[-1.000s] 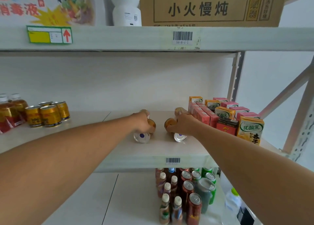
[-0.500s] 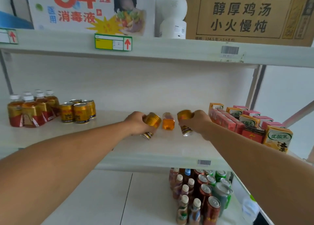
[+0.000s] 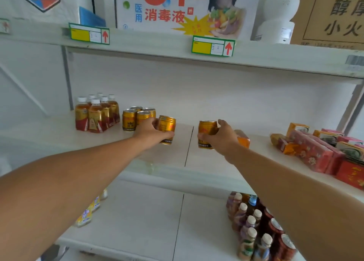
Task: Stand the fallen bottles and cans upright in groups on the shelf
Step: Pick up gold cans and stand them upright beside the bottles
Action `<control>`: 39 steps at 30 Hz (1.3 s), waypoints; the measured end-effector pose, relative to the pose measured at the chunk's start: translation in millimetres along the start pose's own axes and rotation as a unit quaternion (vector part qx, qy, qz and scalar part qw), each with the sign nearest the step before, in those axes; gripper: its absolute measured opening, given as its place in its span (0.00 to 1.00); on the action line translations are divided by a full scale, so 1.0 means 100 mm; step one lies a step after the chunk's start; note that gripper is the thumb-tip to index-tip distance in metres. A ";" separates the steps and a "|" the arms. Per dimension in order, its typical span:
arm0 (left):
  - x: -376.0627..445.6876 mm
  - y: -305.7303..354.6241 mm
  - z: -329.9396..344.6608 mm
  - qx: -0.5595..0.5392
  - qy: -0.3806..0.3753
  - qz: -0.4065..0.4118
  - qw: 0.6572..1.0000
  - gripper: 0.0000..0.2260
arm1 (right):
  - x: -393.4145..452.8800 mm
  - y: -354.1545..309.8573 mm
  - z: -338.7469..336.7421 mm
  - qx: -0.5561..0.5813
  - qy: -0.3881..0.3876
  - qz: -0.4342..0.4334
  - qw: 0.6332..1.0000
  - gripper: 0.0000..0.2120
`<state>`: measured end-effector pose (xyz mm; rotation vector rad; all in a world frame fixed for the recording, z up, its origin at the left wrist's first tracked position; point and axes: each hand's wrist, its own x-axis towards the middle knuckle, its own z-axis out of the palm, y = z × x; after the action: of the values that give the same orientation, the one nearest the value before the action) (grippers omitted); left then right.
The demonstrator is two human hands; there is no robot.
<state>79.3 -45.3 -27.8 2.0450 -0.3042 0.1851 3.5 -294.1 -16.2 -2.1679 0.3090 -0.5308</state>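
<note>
My left hand [image 3: 151, 131] grips a gold can [image 3: 167, 125], held upright just right of a standing group of gold cans [image 3: 130, 120] on the middle shelf [image 3: 183, 154]. My right hand [image 3: 222, 137] grips a second gold can [image 3: 206, 131], also upright, near the shelf's centre seam. Behind my right hand an orange bottle [image 3: 243, 138] lies on its side, partly hidden. Several amber tea bottles [image 3: 96, 115] with white caps stand at the far left.
Red and orange drink cartons [image 3: 315, 150] fill the right of the shelf. The lower shelf holds bottles and cans [image 3: 258, 227] at the right and a yellow packet [image 3: 86, 215] at the left. Boxes and a white jug [image 3: 279, 18] sit on the top shelf.
Both hands lifted the gold cans from lying to upright and carried them left toward the standing cans. The orange bottle stayed behind on the shelf. The view swung left.
</note>
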 end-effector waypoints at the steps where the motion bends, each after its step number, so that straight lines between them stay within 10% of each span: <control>1: -0.01 -0.05 -0.06 -0.002 0.009 -0.002 1.000 0.27 | 0.01 -0.04 0.09 0.007 -0.009 -0.009 1.000 0.38; 21: -0.07 -0.58 -0.99 0.096 0.149 -0.065 0.982 0.33 | 0.30 -0.27 1.27 0.099 -0.097 -0.079 0.987 0.36; 39: 0.46 -1.06 -1.31 0.043 0.062 -0.007 0.997 0.41 | 0.25 -0.76 1.95 0.073 -0.054 -0.057 0.994 0.36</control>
<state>154.5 111.6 -43.7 2.1095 -0.2078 0.3205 120.8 -123.7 -54.1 -2.0707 0.0844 -0.4821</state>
